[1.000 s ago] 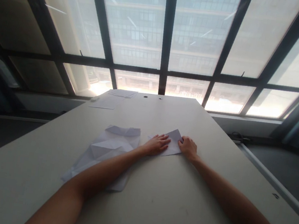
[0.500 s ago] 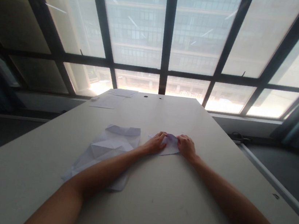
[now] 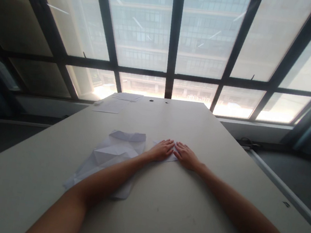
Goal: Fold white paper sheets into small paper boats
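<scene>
Folded paper [image 3: 170,157] lay flat on the pale surface [image 3: 177,211], almost hidden beneath both hands. Left hand [image 3: 162,150] and right hand [image 3: 186,157] rested palm-down side by side, fingers [image 3: 169,144] stretched out together, pinching nothing. It looked like a crease being pressed flat; a further fold would call for lifting an edge free first. Just left lay a larger crumpled sheet [image 3: 110,156], partly under the left forearm. Loose sheets [image 3: 117,104] sat well apart, near the window [image 3: 143,34].
</scene>
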The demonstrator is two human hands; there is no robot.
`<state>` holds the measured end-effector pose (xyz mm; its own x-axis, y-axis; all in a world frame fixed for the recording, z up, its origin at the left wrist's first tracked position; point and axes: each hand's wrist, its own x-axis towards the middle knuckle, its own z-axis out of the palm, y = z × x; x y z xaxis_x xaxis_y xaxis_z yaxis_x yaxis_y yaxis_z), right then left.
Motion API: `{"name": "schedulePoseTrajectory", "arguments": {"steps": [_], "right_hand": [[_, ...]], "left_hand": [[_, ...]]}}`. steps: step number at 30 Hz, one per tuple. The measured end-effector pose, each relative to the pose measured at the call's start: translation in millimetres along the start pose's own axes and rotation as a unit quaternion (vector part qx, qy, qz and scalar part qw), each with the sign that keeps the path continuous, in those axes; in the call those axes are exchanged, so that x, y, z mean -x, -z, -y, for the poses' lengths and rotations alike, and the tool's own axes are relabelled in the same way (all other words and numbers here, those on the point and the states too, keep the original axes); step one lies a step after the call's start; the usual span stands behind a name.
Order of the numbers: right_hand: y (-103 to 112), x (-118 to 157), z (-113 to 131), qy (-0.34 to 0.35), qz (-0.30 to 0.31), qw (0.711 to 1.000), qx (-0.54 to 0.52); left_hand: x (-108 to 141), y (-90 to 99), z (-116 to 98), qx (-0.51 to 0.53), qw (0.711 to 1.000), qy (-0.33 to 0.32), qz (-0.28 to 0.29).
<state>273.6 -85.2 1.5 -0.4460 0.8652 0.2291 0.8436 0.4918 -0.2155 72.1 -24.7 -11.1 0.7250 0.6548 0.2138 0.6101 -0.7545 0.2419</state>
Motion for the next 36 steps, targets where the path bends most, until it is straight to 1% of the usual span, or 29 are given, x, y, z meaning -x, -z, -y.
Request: {"name": "schedulePoseTrajectory", "arguments": {"steps": [2,4,6,10,14,18,20,26,32,36], "right_hand": [[-1.5,-0.8,-2.6,0.02,0.016,1.0,-0.012],[-2.0,-1.4,-3.9,0.024,0.026,0.999,-0.015],[-2.3,-1.9,-3.6,0.005,0.029,1.0,-0.007],[-3.8,-2.6,-0.2,-0.056,0.022,0.998,0.02],[-3.5,-2.8,3.9,-0.078,0.001,0.996,0.033],[2.7,-2.3,6.4,-0.103,-0.03,0.993,0.044],[7.3,-1.6,5.7,-0.105,-0.034,0.993,0.036],[14.8,0.8,1.8,-0.057,-0.018,0.998,0.0],[12.3,2.0,7.7,-0.018,-0.015,0.999,-0.027],[7.5,1.7,7.7,0.019,-0.015,0.999,-0.041]], "left_hand": [[0.0,0.7,-0.8,0.006,1.0,-0.002,0.001],[0.2,2.5,-2.4,0.005,1.0,-0.004,0.007],[0.8,5.2,-4.7,-0.006,1.0,-0.004,0.02],[1.9,9.2,-8.5,-0.032,0.999,0.007,0.036],[2.9,8.8,-8.8,-0.038,0.999,0.019,0.034],[4.1,8.0,-7.7,-0.053,0.996,0.068,0.027],[4.4,8.3,-7.5,-0.057,0.994,0.092,0.025],[5.1,10.2,-7.3,-0.057,0.993,0.1,0.022],[7.1,15.9,-7.3,-0.059,0.996,0.055,0.047],[6.5,18.3,-8.8,-0.048,0.996,0.041,0.065]]}}
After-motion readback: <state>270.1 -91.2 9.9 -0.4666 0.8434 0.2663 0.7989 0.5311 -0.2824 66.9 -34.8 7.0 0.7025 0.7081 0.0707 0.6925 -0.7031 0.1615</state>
